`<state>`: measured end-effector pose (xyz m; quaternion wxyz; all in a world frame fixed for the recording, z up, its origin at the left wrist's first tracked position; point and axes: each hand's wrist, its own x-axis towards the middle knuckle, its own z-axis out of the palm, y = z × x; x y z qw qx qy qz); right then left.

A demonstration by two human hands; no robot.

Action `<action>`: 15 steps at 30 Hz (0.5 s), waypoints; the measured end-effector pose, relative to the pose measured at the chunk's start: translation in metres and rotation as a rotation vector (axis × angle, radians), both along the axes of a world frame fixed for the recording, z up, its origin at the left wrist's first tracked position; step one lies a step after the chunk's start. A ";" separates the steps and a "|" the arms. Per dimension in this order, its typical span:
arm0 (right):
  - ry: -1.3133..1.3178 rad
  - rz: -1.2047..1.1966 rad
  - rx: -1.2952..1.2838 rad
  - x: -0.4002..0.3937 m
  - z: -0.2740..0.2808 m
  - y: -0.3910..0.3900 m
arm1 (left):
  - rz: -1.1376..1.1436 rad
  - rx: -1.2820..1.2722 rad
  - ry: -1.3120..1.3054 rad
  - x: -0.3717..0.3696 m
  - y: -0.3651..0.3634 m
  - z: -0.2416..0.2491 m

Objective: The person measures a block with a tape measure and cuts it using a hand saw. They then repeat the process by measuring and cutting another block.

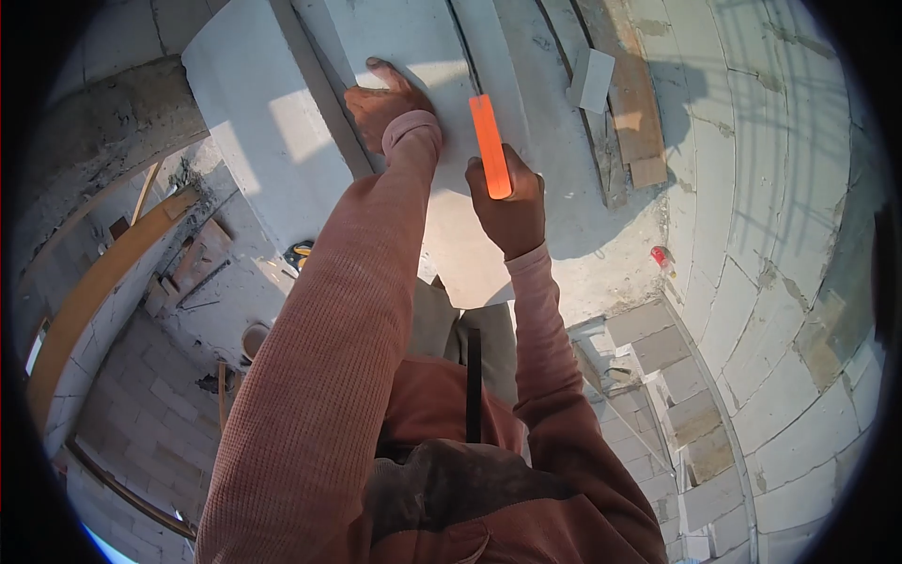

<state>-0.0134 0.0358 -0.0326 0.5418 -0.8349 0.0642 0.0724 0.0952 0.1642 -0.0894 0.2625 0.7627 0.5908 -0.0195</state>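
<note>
My right hand [510, 207] is wrapped round the orange handle of a hand saw [489, 150]. Its thin dark blade runs away from me over a pale concrete block [437, 38], seen almost edge-on. How deep the blade sits in the block cannot be made out. On the block's left part lies my left hand [387, 101], thumb stretched forward and the other fingers bent at the edge, gripping it. Beside it, further left, stands another pale block [254, 132].
Wooden planks [634, 103] and a small white offcut [593, 82] lie to the right. A block wall [752, 188] curves along the right side. A yellow-black tool [299, 255] rests at lower left, a red item [659, 255] at right. A long curved wooden board [99, 291] stands left.
</note>
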 end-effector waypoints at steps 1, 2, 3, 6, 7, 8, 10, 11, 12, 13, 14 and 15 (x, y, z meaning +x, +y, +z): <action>-0.052 0.002 0.021 -0.017 -0.003 -0.003 | -0.006 0.019 0.012 -0.004 0.001 -0.002; -0.023 -0.019 0.008 -0.038 -0.001 -0.008 | 0.000 0.034 0.007 0.001 0.002 -0.005; 0.012 -0.032 -0.005 -0.064 0.004 -0.016 | -0.006 -0.052 0.024 0.002 0.004 -0.001; 0.168 -0.019 -0.080 -0.099 0.015 -0.037 | -0.017 0.013 0.016 0.000 0.000 0.009; 0.222 -0.030 -0.069 -0.088 0.022 -0.038 | -0.017 0.017 0.020 -0.002 0.001 0.007; 0.265 -0.043 -0.054 -0.070 0.025 -0.037 | -0.019 0.023 0.013 -0.001 0.002 0.001; 0.011 0.032 -0.066 -0.024 0.020 -0.022 | -0.027 0.031 0.010 0.001 0.005 -0.002; -0.166 0.095 -0.122 -0.006 0.016 -0.013 | -0.036 0.028 0.015 0.000 0.005 -0.004; -0.110 0.058 -0.063 0.012 0.020 -0.003 | -0.046 0.026 0.022 -0.003 0.004 -0.005; -0.067 0.018 0.004 0.032 0.026 0.005 | -0.046 0.063 -0.003 -0.002 0.003 -0.008; 0.043 0.033 -0.025 0.056 0.038 0.011 | -0.045 0.107 -0.032 0.000 0.002 -0.013; 0.168 0.051 -0.057 0.074 0.055 0.014 | -0.043 0.147 -0.047 -0.003 0.003 -0.015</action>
